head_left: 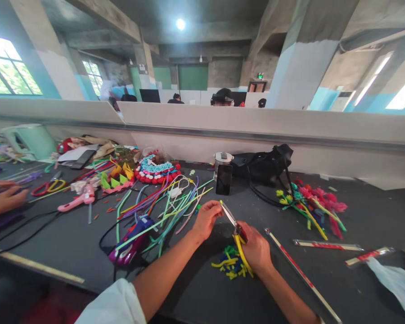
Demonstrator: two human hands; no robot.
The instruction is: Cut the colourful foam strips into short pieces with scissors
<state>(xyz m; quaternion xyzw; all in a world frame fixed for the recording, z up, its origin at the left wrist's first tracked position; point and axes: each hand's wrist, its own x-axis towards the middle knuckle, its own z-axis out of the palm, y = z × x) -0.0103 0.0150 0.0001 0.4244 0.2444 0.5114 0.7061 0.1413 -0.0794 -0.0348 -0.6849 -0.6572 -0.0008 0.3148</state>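
My right hand (255, 248) is wrapped around scissors (228, 214) with a yellow handle loop, their blades pointing up and left. Close to the blade tips, the fingers of my left hand (206, 219) pinch a small yellow piece of pipe cleaner (221, 202); most of it is hidden by the fingers. Below the scissors lies a heap of short cut pipe cleaner pieces (230, 264), yellow, green and dark blue. Left of my left forearm, long pipe cleaners (168, 213) in several colours are spread over the dark table (195, 294).
A phone (224, 180) leans on a lidded jar (219, 158), beside a black bag (266, 162). Fuzzy flower stems (319, 204) and wrapped sticks (302, 272) lie right. Left are glue guns (79, 199), cables and a co-worker's hands (6, 198). A low partition (256, 119) stands behind.
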